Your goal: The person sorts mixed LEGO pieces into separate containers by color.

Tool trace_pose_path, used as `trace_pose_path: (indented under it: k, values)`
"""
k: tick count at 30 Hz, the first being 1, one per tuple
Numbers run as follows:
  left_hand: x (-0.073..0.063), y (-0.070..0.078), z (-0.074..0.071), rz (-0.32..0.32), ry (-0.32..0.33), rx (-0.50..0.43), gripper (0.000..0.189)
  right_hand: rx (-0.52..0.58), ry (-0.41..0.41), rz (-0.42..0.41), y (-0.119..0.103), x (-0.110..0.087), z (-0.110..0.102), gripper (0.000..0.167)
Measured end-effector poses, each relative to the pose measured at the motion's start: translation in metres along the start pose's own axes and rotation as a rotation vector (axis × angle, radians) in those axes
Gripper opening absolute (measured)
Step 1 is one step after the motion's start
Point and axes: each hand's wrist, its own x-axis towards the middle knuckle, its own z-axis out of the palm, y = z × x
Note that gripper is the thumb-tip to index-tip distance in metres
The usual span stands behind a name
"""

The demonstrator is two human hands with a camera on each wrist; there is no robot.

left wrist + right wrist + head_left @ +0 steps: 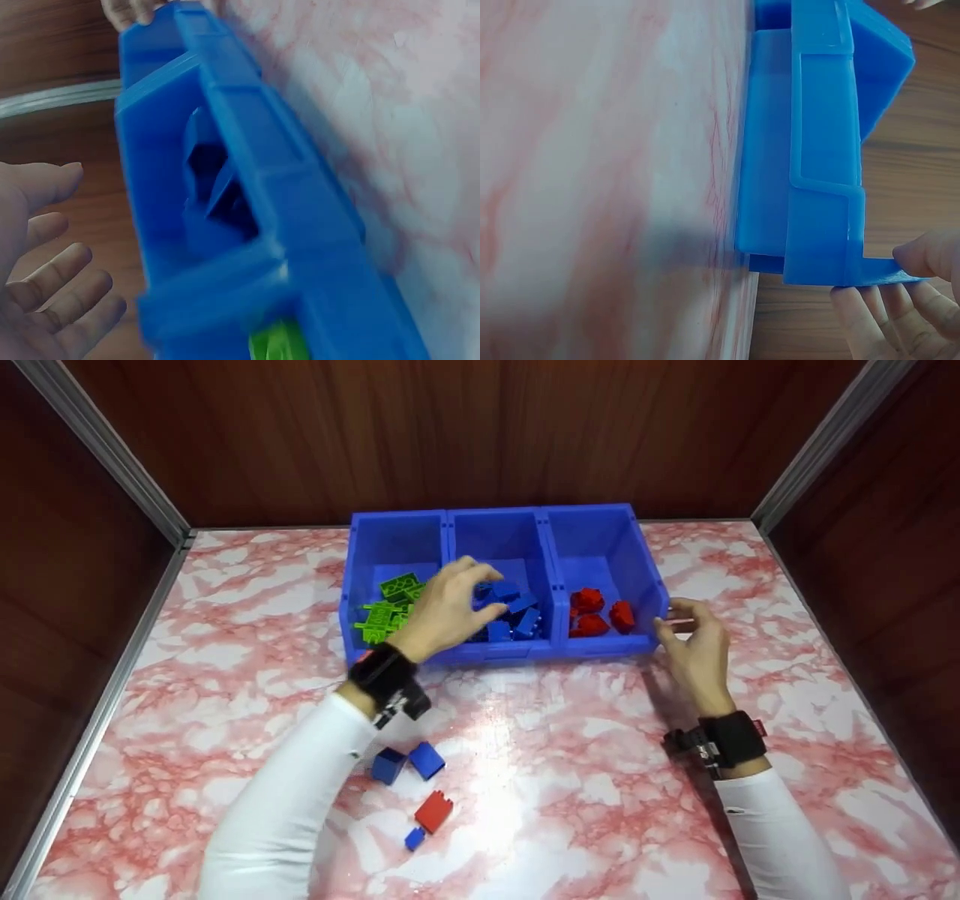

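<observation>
A blue three-compartment bin (517, 651) stands at the back of the surface. Green bricks (381, 617) lie in its left section, blue bricks (527, 622) in the middle and red bricks (621, 616) in the right. Over the middle section hovers my left hand (450, 604), thumb and fingers apart; the left wrist view shows the fingers (60, 274) loosely extended with nothing between them. My right hand (699, 649) pinches the bin's right side wall. In the right wrist view its thumb (930, 255) lies on one face of the wall, the other fingers across from it.
Nearer to me on the marbled surface lie two blue bricks (427, 760), a red brick (434, 811) and a small blue brick (415, 838) touching or close to the red one. Brown wood-look panels (480, 435) enclose the back and both sides.
</observation>
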Motion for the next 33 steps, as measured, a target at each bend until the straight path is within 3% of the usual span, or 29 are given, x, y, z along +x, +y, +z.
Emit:
trace_pose_path:
  k: [9, 13, 17, 22, 30, 33]
  values:
    - [-0.040, -0.039, -0.042, -0.059, 0.175, -0.026, 0.050, 0.004, -0.008, 0.019, 0.000, 0.000, 0.000, 0.035]
    - [-0.061, -0.058, -0.052, -0.134, 0.259, -0.050, 0.052, 0.014, -0.019, 0.024, -0.001, 0.000, 0.000, 0.035]
    - [-0.081, -0.074, -0.059, -0.257, 0.305, -0.062, 0.056, 0.019, -0.019, 0.018, -0.002, 0.001, -0.001, 0.035]
    - [-0.099, -0.090, -0.061, -0.368, 0.357, -0.148, 0.059, 0.021, 0.014, -0.014, -0.001, 0.001, -0.002, 0.034]
    - [-0.113, -0.106, -0.044, -0.438, 0.438, -0.270, 0.051, 0.029, 0.002, -0.013, -0.002, 0.000, -0.002, 0.033]
    - [-0.113, -0.111, -0.038, -0.429, 0.493, -0.288, 0.044, 0.024, -0.003, -0.007, -0.003, 0.000, -0.002, 0.034]
